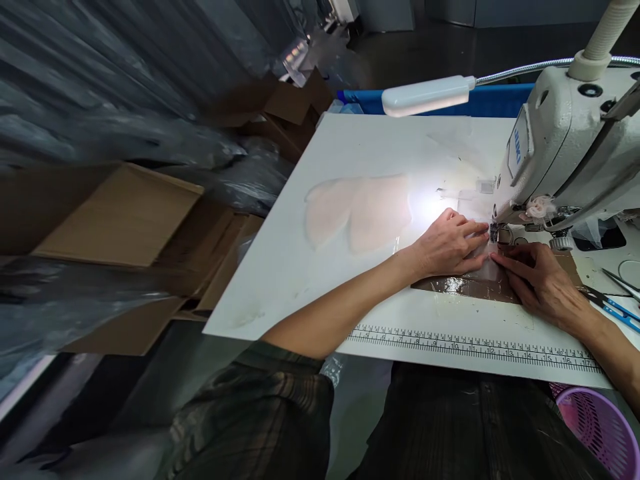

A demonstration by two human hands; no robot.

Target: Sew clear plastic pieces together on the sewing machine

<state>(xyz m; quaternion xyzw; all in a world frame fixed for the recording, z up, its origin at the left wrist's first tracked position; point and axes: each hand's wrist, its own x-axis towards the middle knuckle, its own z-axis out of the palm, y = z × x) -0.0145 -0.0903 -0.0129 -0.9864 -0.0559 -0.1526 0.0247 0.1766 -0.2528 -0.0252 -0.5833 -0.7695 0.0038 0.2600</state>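
Note:
A small piece of sheer white fabric (493,272) lies at the presser foot (494,232) of a white sewing machine (565,133). My left hand (453,243) rests flat on it from the left, fingers stretched towards the needle area. To the right of the foot, my right hand (543,280) pinches the near edge of the fabric between thumb and fingertips. Brown shiny tape (450,285) covers the table under and in front of both hands. The needle tip is too small to make out.
Pale pink cut pieces (367,210) lie left on the white table (280,280). A lamp (427,97) lights the sewing area. Blue-handled scissors (617,310) and tweezers (623,283) lie right. A printed ruler (470,347) runs along the front edge. Cardboard boxes (120,213) stand left, a purple basket (595,427) below.

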